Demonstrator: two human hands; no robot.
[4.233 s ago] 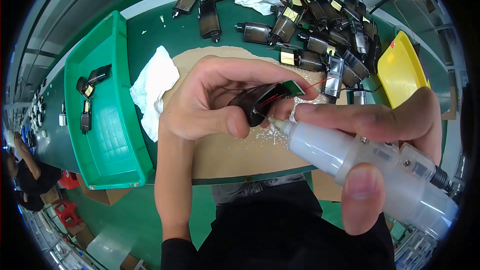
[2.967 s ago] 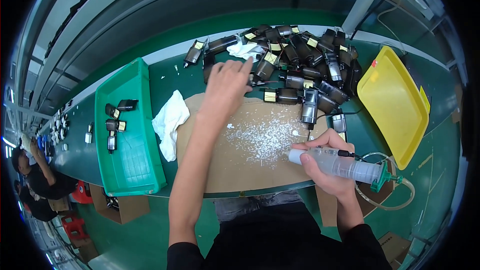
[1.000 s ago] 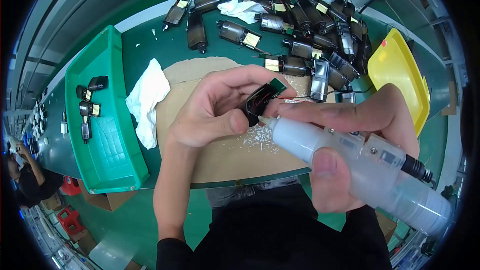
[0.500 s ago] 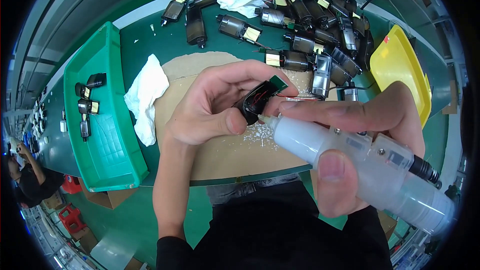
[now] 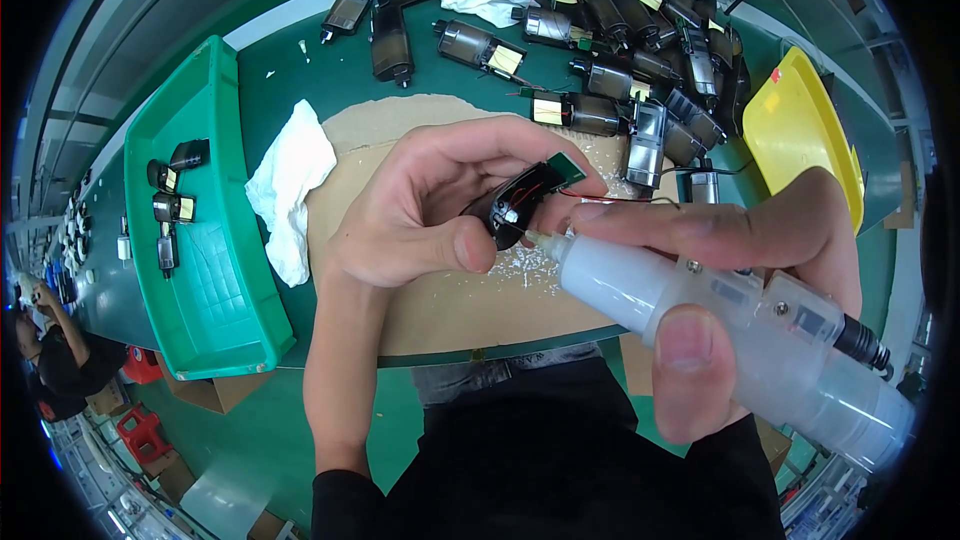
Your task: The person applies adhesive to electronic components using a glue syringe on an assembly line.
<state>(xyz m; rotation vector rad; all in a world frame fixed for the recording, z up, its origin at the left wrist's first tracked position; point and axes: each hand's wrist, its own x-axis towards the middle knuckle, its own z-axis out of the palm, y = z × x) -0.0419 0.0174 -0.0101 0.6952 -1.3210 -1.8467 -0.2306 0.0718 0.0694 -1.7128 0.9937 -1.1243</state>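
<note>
My left hand [image 5: 425, 190] is closed around a dark, glossy plastic casing [image 5: 505, 205], its end turned toward the middle. A green circuit board [image 5: 566, 170] sticks out of it, and thin red and black wires trail to the right. On the casing's face is a shiny whitish spot. My right hand [image 5: 740, 280] grips a translucent white glue dispenser [image 5: 630, 285], thumb on the near side and forefinger along the top. The dispenser's fine needle tip points at the casing's lower edge; whether they touch I cannot tell.
Brown cardboard [image 5: 440, 315] dotted with white crumbs lies under my hands. A green tray [image 5: 225, 290] with several dark casings and a white cloth [image 5: 290, 190] are on the left. Many dark casings [image 5: 600, 80] crowd the back, beside a yellow tray [image 5: 800, 130]. A person [image 5: 75, 350] works far left.
The dispenser has drawn back slightly to the right, its needle now more exposed. A shiny whitish spot shows on the casing's face where red wires showed before. Both hands keep their hold.
</note>
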